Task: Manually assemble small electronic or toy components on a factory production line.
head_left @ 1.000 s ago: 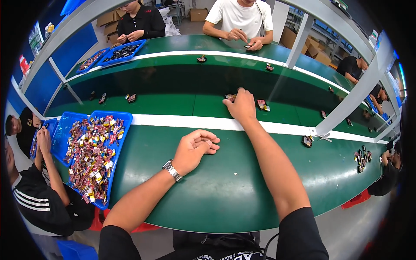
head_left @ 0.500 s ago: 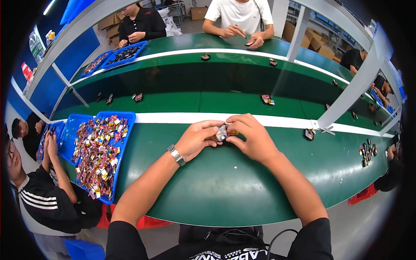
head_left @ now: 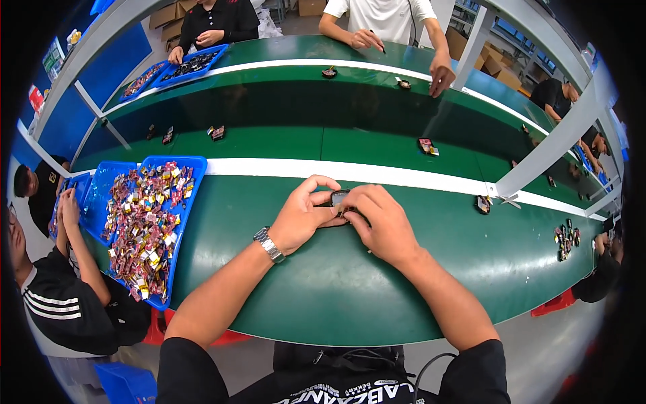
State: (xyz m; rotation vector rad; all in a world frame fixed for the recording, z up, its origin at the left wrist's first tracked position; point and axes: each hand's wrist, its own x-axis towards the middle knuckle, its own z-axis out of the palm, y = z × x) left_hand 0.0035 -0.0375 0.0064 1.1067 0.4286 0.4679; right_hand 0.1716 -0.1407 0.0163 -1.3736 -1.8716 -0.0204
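Observation:
My left hand (head_left: 303, 213), with a metal watch on its wrist, is closed around the edge of a small dark casing (head_left: 340, 196). A grey face shows on the casing, which is held just above the green table (head_left: 350, 289). Bent over its right side, my right hand (head_left: 382, 217) presses its thumb and fingertips together at the lower edge. Those fingers cover part of the casing, so whatever small part they pinch is hidden.
A blue tray (head_left: 180, 259) heaped with small red, white and yellow circuit pieces stands left of my arms. Casings such as this one (head_left: 428, 146) lie on the green conveyor belt (head_left: 282, 145). Right of my hands are another casing (head_left: 482, 205), a metal post (head_left: 538, 155) and a dark pile (head_left: 566, 240).
The casing has turned in my hands, and my right fingers have closed down over its lower edge. Across the belt, a person's hand has reached out to the conveyor. The view has shifted slightly.

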